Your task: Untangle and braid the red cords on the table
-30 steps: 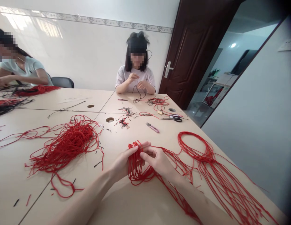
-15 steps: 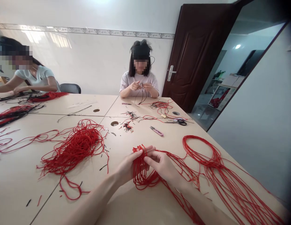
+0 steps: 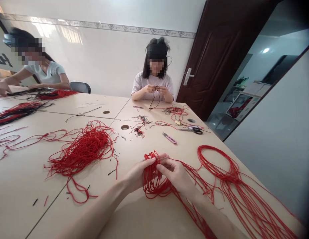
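Note:
A bundle of looped red cords (image 3: 152, 186) hangs over the fingers of my left hand (image 3: 141, 167), whose thumb presses on the strands. Small knots show along these loops. My right hand (image 3: 173, 171) is closed at the right side of the same bundle, thumb and fingers pinching some of its strands; the fingertips are partly hidden. From the bundle, long red strands trail right and down past my right forearm. On the right of the table lies a coiled hank of red cord (image 3: 226, 172). A tangled red cord pile (image 3: 87, 151) is on the left.
Pink thread snips (image 3: 170, 138) and black-handled scissors (image 3: 194, 130) lie beyond my hands. Black and red cord scraps (image 3: 138, 131) are scattered near a round table hole (image 3: 124, 127). A co-worker (image 3: 154, 83) sits opposite handling dark cord; another person (image 3: 47, 74) works at the far left.
The view has tilted and shifted slightly, so things sit a little differently in it. Both my hands keep their hold on the red cords. The co-worker opposite has brought their hands closer together.

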A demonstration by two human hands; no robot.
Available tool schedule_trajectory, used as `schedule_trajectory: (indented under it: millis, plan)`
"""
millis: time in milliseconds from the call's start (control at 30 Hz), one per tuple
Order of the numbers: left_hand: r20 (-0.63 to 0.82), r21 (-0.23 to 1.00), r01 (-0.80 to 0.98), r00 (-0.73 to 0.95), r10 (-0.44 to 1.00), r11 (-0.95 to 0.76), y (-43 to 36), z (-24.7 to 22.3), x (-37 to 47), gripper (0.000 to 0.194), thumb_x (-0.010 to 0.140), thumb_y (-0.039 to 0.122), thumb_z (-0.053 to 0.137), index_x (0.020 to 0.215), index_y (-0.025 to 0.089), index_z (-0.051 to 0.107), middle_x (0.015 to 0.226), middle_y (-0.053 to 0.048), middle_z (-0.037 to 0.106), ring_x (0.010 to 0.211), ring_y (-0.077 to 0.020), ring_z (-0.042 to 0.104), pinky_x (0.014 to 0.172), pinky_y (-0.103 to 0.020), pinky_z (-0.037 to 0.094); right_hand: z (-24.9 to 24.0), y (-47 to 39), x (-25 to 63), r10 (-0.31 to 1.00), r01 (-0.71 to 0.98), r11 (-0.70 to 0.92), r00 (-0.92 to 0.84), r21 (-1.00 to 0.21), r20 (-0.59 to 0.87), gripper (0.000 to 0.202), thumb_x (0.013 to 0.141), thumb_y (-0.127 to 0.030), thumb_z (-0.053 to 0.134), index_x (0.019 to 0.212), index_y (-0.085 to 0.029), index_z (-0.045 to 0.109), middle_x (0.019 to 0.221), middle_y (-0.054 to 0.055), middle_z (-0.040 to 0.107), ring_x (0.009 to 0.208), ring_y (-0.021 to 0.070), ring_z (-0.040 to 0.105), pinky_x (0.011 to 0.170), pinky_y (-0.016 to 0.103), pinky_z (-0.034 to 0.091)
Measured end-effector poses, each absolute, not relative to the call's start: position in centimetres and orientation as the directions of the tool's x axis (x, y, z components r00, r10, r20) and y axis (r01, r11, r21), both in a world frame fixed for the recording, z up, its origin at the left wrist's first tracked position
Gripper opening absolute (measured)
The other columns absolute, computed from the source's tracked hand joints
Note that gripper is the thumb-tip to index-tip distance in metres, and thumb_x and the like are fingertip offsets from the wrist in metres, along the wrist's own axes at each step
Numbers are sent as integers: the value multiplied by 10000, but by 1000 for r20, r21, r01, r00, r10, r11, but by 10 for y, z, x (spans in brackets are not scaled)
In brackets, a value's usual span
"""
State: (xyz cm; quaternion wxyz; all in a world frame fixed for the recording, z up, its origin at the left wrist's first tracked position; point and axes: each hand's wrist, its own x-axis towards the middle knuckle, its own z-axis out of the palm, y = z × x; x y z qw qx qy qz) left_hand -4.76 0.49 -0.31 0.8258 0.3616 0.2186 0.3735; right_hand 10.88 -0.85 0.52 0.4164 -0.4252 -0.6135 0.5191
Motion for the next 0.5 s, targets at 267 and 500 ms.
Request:
schedule_trajectory:
  millis: [267,500]
  plan:
    - [-125,758,-433,637,760,487,4,1,-44,351,888,292,482,1208,203,597,1290,-93,541,1094,-224,525,877,-304,398,4,-10,109,958,117,117,-275,-986,81,220,769,-333,628,877,-146,676,812,36,691,750,171,645,708,288,502]
    - [-151,763,-414,633,759,497,2,2,-43,415,871,290,513,1278,212,534,1256,-90,569,1087,-224,538,888,-300,409,7,-11,112,958,108,104,-276,-989,70,248,777,-331,610,922,-144,685,863,44,711,810,186,662,748,299,505]
